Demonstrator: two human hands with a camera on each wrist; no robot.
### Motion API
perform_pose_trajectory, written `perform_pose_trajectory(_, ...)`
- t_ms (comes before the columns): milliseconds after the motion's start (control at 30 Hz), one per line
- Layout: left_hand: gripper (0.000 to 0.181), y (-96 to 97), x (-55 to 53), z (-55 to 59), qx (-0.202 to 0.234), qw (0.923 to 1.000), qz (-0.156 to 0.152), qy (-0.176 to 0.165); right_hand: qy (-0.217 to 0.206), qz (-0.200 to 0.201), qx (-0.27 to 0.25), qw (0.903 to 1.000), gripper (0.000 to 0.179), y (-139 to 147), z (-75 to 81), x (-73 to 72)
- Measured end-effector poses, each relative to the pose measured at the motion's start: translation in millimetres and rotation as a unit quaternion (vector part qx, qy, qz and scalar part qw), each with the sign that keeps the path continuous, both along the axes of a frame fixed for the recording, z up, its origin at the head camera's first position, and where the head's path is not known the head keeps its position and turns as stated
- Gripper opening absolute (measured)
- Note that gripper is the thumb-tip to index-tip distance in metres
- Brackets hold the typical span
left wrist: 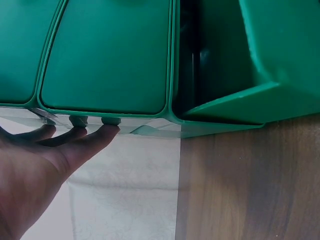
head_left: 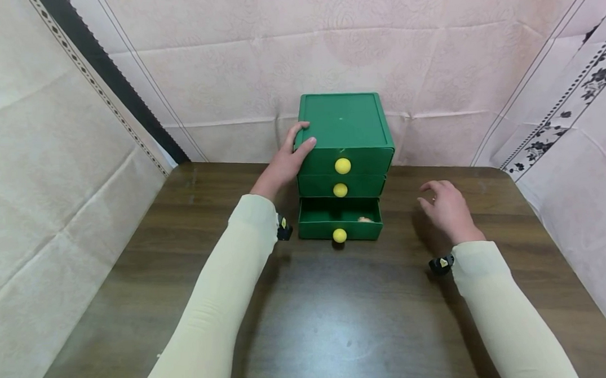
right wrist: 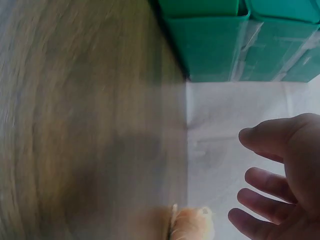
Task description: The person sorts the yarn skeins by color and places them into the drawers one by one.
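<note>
A green three-drawer box (head_left: 345, 119) with yellow round knobs stands on the table. My left hand (head_left: 286, 156) rests at its upper left edge, thumb over the top. Fingertips (left wrist: 111, 129) press against its taped side in the left wrist view. The bottom drawer (head_left: 317, 229) is pulled out, and a small beige thing (head_left: 365, 219) lies inside it; the two upper drawers are closed. To the right of the box, my right hand (head_left: 448, 211) hovers over the table, fingers loosely bent and holding nothing. A blurred, fluffy orange-pink thing (right wrist: 191, 224) shows at the bottom of the right wrist view.
The brown wooden table (head_left: 334, 323) has rounded corners. Pale patterned cloth (head_left: 404, 66) hangs behind it and along both sides, close to its back edge. A black band (head_left: 125, 78) runs down the cloth at the left.
</note>
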State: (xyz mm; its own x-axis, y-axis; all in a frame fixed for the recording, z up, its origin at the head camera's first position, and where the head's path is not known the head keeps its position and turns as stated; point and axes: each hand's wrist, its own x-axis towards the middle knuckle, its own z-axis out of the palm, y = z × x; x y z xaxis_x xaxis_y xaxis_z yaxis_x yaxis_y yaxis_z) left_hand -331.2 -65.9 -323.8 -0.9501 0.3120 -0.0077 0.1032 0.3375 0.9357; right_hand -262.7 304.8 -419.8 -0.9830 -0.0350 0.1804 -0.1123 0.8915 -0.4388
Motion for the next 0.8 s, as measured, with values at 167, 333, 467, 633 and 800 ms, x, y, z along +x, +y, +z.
perform_pose_trajectory(167,0.053,-0.1,-6.7,-10.8,0.008,0.9998,0.006,0.017,-0.008,-0.013,-0.003,0.9999,0.031,8,-8.3,-4.5)
perform_pose_trajectory(333,0.053,0.1,-7.2,-12.9,0.016,0.9995,0.007,0.027,-0.014,-0.023,-0.011,0.9996,0.031,13,-13.9,-6.9)
perform_pose_trajectory(467,0.053,0.0,-7.1,-12.3,0.017,0.9995,0.007,0.026,-0.006,-0.023,-0.007,0.9997,0.032,19,-17.3,-10.0)
perform_pose_trajectory(633,0.053,0.2,-7.4,-11.1,0.022,0.9995,0.000,0.021,-0.007,-0.027,0.001,0.9996,0.035,25,-20.0,-14.2)
perform_pose_trajectory(800,0.053,-0.6,-8.6,-11.6,0.023,0.9994,-0.004,0.024,-0.023,-0.031,0.006,0.9992,0.038,27,-22.2,-17.7)
